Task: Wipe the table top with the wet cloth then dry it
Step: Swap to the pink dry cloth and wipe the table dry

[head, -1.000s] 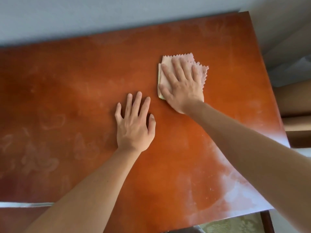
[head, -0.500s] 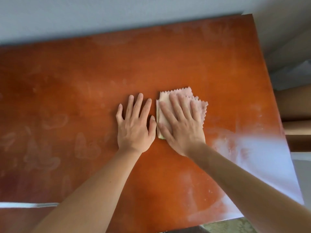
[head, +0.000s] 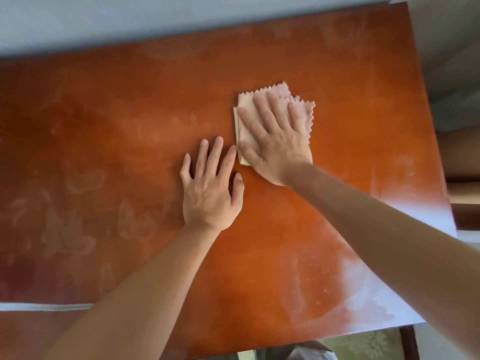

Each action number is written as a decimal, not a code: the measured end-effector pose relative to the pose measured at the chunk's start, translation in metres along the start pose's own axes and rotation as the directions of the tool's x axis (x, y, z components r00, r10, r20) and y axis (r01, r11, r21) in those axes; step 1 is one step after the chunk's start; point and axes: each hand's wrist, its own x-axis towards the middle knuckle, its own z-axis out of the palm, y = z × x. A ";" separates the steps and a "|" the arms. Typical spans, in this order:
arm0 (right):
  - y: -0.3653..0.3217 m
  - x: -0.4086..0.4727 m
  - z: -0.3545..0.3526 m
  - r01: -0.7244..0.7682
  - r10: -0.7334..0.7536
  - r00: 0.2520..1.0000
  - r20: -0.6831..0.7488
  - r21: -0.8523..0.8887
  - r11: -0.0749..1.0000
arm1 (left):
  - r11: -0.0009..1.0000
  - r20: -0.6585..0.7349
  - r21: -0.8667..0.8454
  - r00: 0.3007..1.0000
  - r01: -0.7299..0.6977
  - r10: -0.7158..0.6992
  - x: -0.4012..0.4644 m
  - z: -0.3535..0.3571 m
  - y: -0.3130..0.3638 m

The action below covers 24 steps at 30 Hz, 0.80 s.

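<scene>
The folded pink cloth (head: 301, 110) lies flat on the orange desk (head: 130, 113), right of centre toward the far edge, with the right hand (head: 275, 141) pressed palm-down on it, fingers straight and slightly spread. The left hand (head: 210, 185) rests flat on the bare desk just beside the cloth's near left corner (fingers straight and apart, forearm reaching in from the near edge). No writing is legible anywhere.

You have no legible text to record here: no label, brand, number or sign reads on the desk (head: 130, 126) or on the cloth (head: 298, 110) (its pink pile and zigzag edge carry no visible tag or print).
</scene>
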 end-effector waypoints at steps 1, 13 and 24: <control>0.000 0.000 -0.001 0.003 -0.003 1.000 0.000 0.006 1.000 | 1.000 0.000 0.000 1.000 0.001 -0.001 0.000 0.000 0.000; -0.022 -0.111 0.026 0.040 -0.040 0.999 0.005 0.075 0.996 | 0.999 -0.024 -0.035 1.000 -0.001 0.000 0.000 0.000 0.000; -0.008 -0.036 0.008 -0.011 0.011 1.000 0.001 0.037 0.999 | 1.000 -0.013 -0.015 1.000 -0.004 0.004 0.000 0.002 -0.001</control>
